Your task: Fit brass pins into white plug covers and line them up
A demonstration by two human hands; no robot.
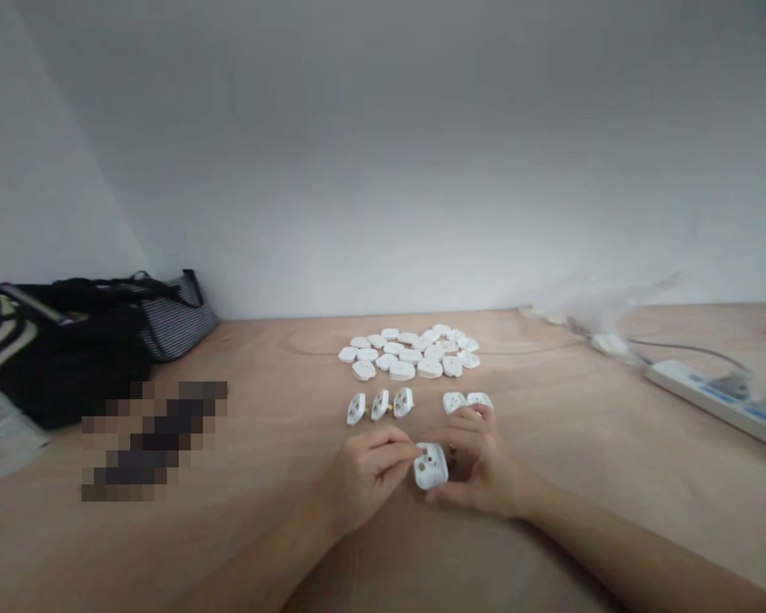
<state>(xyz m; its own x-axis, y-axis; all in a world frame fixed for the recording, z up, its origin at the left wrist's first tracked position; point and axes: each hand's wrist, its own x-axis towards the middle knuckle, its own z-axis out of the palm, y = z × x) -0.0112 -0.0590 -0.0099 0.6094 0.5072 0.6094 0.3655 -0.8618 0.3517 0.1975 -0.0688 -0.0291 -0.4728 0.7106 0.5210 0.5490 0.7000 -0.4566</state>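
Note:
Both my hands meet low over the wooden table [613,443] around one small white plug shell [431,466]. My right hand [476,468] curls round it from the right and holds it. My left hand [363,477] pinches at its left edge with thumb and forefinger closed. Just beyond my fingers stand three white plug pieces [380,404] in a row, with brass pins showing, and two more white pieces [465,400] to their right. Farther back lies a pile of several white shells [412,352].
A black bag [70,358] and a grey striped pouch [175,319] sit at the far left by the wall. A blurred dark object [153,443] lies in front of them. At the right are a white power strip [715,396], its cable and a clear plastic bag [606,319].

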